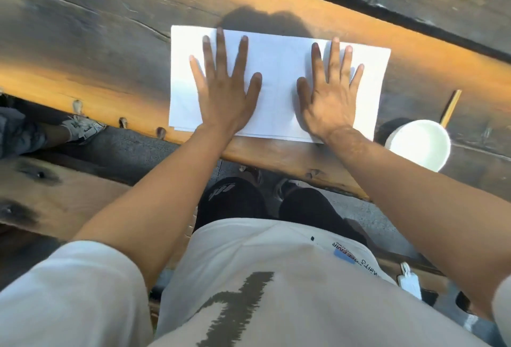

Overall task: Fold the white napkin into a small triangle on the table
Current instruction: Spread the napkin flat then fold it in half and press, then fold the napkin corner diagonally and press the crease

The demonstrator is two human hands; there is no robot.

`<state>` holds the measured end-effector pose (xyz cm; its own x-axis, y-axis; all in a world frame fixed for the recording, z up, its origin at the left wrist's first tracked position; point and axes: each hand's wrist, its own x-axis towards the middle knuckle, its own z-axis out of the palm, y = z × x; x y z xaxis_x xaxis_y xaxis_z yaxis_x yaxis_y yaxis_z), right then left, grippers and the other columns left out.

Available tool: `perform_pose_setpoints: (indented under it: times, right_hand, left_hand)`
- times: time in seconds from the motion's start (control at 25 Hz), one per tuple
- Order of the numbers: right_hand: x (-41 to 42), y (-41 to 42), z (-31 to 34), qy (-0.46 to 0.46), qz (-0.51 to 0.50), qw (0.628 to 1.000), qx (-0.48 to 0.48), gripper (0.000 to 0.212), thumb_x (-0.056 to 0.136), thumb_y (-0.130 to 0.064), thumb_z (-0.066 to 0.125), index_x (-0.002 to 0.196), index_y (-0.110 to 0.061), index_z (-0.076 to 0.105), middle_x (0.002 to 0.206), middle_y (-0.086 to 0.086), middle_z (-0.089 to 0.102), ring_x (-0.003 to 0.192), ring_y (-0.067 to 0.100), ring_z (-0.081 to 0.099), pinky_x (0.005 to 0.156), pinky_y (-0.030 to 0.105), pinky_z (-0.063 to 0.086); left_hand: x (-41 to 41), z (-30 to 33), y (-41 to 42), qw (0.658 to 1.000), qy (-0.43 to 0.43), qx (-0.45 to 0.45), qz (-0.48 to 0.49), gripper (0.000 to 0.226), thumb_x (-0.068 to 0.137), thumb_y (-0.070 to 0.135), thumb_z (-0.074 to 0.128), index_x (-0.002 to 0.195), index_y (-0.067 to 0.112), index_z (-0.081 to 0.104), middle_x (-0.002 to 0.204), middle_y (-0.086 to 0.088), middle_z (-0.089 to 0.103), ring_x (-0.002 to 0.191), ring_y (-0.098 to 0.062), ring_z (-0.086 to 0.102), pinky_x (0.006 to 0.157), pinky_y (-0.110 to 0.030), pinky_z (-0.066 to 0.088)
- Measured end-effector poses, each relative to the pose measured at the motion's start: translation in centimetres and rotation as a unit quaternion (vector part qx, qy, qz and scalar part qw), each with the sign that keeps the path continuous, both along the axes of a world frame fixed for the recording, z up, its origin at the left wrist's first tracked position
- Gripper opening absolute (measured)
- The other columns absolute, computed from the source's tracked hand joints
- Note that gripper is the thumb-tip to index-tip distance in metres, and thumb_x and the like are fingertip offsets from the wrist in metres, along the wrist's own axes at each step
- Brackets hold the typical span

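The white napkin [279, 70] lies flat as a wide rectangle on the wooden table [110, 42], near its front edge. A second layer edge shows along its left and near sides, so it looks folded double. My left hand [224, 89] rests palm down on its left half, fingers spread. My right hand [330, 92] rests palm down on its right half, fingers spread too. Both palms press the napkin against the table and hold nothing.
A white cup [419, 145] stands at the table's front edge right of the napkin, with a wooden stick [451, 107] just beyond it. A bench [55, 197] lies lower left; another person's shoe [83, 127] shows under the table.
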<state>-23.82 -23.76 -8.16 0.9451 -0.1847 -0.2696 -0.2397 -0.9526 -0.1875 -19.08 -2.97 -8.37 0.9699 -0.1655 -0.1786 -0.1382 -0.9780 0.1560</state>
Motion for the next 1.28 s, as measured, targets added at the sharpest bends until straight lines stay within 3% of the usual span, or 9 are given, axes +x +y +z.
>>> perform_pose_setpoints:
  times: [0.16, 0.4, 0.64, 0.84, 1.0, 1.28]
  right_hand:
    - [-2.8, 1.6, -1.0, 0.027, 0.068, 0.997, 0.024, 0.064, 0.108, -0.052, 0.02, 0.164, -0.024, 0.009, 0.172, 0.012, -0.002, 0.157, 0.04, -0.004, 0.124, 0.061, -0.001]
    - [-5.2, -3.6, -2.3, 0.024, 0.123, 0.992, -0.019, 0.06, 0.109, -0.052, 0.021, 0.163, -0.03, 0.007, 0.172, 0.005, -0.004, 0.158, 0.034, -0.004, 0.126, 0.058, 0.003]
    - [-5.8, -5.7, -2.1, 0.018, 0.093, 0.995, 0.003, 0.06, 0.107, -0.046, 0.022, 0.163, -0.029, 0.01, 0.172, 0.008, -0.005, 0.157, 0.038, -0.006, 0.124, 0.06, -0.002]
    - [-7.1, -4.8, -1.1, 0.023, 0.11, 0.994, 0.018, 0.065, 0.105, -0.045, 0.025, 0.164, -0.019, 0.015, 0.171, 0.012, 0.001, 0.157, 0.039, -0.001, 0.123, 0.061, 0.001]
    - [-8.5, -3.9, -1.1, 0.026, 0.183, 0.983, 0.007, 0.066, 0.104, -0.046, 0.027, 0.164, -0.02, 0.015, 0.172, 0.011, 0.001, 0.157, 0.037, -0.001, 0.125, 0.06, 0.002]
    - [-7.9, -1.1, 0.5, 0.042, 0.205, 0.978, 0.016, 0.064, 0.106, -0.044, 0.028, 0.163, -0.017, 0.017, 0.172, 0.011, 0.0, 0.158, 0.034, -0.004, 0.126, 0.056, -0.002]
  left_hand:
    - [-4.1, -0.5, -2.9, 0.993, 0.042, 0.012, -0.105, 0.065, 0.105, 0.057, 0.018, 0.164, 0.03, 0.011, 0.172, -0.013, 0.001, 0.158, -0.037, -0.002, 0.123, -0.064, 0.006]
    - [-5.8, -1.7, -2.4, 0.994, 0.073, 0.064, -0.042, 0.068, 0.103, 0.063, 0.01, 0.163, 0.036, -0.006, 0.171, -0.003, -0.015, 0.157, -0.032, -0.012, 0.123, -0.065, 0.001]
    - [-6.5, -1.4, -2.7, 0.995, 0.079, 0.051, -0.017, 0.07, 0.103, 0.06, 0.014, 0.164, 0.029, 0.0, 0.171, -0.014, -0.01, 0.157, -0.037, -0.008, 0.123, -0.065, 0.002]
    - [-8.8, -0.7, -3.1, 0.994, 0.077, 0.026, 0.077, 0.069, 0.105, 0.051, 0.023, 0.165, 0.02, 0.007, 0.17, -0.019, -0.004, 0.157, -0.038, -0.004, 0.124, -0.062, 0.004]
    - [-10.4, 0.0, -3.0, 0.984, 0.088, 0.009, 0.154, 0.069, 0.105, 0.047, 0.031, 0.164, 0.019, 0.008, 0.17, -0.019, -0.003, 0.157, -0.037, -0.004, 0.125, -0.06, 0.003]
    - [-12.0, 0.0, -0.3, 0.964, 0.084, -0.037, 0.251, 0.069, 0.104, 0.042, 0.038, 0.163, 0.017, 0.014, 0.17, -0.019, -0.001, 0.157, -0.035, -0.004, 0.126, -0.057, 0.001]
